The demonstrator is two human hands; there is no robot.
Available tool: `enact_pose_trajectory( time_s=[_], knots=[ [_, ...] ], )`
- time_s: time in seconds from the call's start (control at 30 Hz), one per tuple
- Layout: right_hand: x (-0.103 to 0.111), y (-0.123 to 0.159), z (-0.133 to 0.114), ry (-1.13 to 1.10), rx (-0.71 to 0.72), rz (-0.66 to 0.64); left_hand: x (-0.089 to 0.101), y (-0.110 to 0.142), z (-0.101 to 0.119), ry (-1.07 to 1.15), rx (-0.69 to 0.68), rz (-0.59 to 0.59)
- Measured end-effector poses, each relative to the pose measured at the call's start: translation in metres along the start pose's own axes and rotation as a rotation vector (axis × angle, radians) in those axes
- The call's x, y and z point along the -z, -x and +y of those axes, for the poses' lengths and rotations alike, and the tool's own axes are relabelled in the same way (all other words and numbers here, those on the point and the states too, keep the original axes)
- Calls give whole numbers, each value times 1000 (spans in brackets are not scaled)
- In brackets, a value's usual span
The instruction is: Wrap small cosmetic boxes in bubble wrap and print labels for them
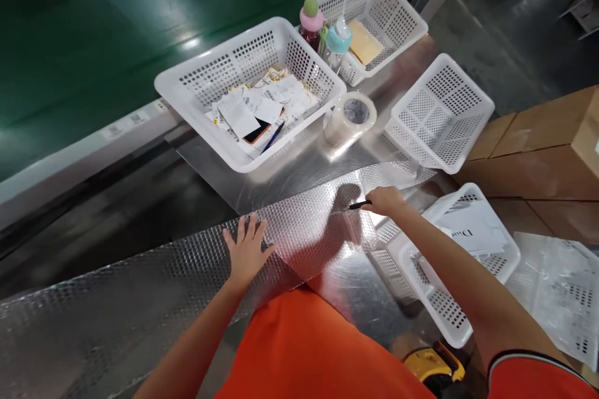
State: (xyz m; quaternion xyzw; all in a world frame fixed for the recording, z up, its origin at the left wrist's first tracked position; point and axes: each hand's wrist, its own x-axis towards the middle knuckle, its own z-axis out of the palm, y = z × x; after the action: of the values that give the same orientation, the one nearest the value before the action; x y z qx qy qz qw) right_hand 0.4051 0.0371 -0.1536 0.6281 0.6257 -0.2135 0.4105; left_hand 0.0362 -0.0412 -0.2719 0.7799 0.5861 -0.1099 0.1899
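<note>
A long sheet of clear bubble wrap (pixel 140 287) lies across the shiny metal table (pixel 299 168). My left hand (pixel 246 250) rests flat on it, fingers spread. My right hand (pixel 384 201) is closed round a thin black tool (pixel 359 204), perhaps a pen or a blade, whose tip touches the sheet's right end.
A white basket (pixel 187 84) of paper slips, a phone and a pen stands behind. A tape roll (pixel 350 117), two bottles (pixel 322 28), further white baskets (pixel 440 112), one with white bags (pixel 472 230), and cardboard boxes (pixel 538 137) lie to the right. A green conveyor belt (pixel 93 25) runs beyond.
</note>
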Motion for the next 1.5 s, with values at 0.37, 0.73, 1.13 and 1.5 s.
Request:
enact_pose_trajectory(
  time_s=[0.37, 0.73, 1.13, 1.5],
  knots=[
    [-5, -10, 16, -42, 40, 7, -2, 0, -2, 18, 2, 6],
    [-7, -8, 7, -12, 96, 41, 14, -10, 110, 101, -413, -96],
    [-11, 4, 104, -102, -173, 28, -12, -9, 127, 100, -460, -230],
    [-84, 34, 33, -365, -558, 170, 35, -95, 157, 73, -214, 70]
  ],
)
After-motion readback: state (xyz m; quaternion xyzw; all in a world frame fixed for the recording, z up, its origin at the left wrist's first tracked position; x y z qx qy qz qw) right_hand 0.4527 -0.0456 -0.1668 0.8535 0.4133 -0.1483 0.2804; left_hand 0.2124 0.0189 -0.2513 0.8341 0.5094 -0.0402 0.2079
